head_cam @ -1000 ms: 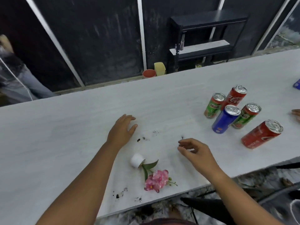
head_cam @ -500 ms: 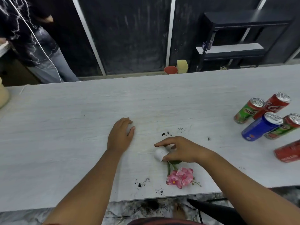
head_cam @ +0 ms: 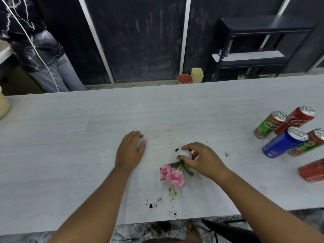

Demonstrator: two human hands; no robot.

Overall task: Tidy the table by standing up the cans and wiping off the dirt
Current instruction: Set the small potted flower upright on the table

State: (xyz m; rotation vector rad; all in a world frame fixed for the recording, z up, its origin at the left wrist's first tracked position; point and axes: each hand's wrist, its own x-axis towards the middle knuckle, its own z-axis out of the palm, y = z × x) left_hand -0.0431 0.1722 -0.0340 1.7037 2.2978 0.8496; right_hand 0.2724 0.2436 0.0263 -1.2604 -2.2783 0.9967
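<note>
At the right edge of the frame, five cans stand on the pale worktop (head_cam: 70, 137), all leaning in the wide-angle view with their silver tops up: a green can (head_cam: 269, 124), a red can (head_cam: 296, 119) just behind it, a blue can (head_cam: 284, 142) in front, a second green can (head_cam: 309, 143) touching the blue one and partly cut by the frame, and a second red can (head_cam: 313, 171) lower down, also cut off. Dirt (head_cam: 153, 204) lies in black specks near the lower edge of the worktop, below centre; more crumbs (head_cam: 176, 149) sit just left of the right fingertips, and a small speck (head_cam: 226, 155) lies between the hand and the cans.

At centre, the right hand (head_cam: 203, 160) is closed around a small white pot (head_cam: 185, 154), thumb and fingers pinching it. The pot lies tipped, and its green leaves and pink flower (head_cam: 172, 175) trail toward the lower edge, resting on the worktop. The left hand (head_cam: 130, 151) lies flat and empty, palm down, fingers relaxed, left of the pot and apart from it.

Beyond the worktop, at upper centre, an orange cup (head_cam: 184, 78) and a yellow cup (head_cam: 197, 75) stand side by side on the floor. A dark shelf (head_cam: 254, 50) fills the upper right. A person (head_cam: 43, 55) in dark clothes stands at the upper left.
</note>
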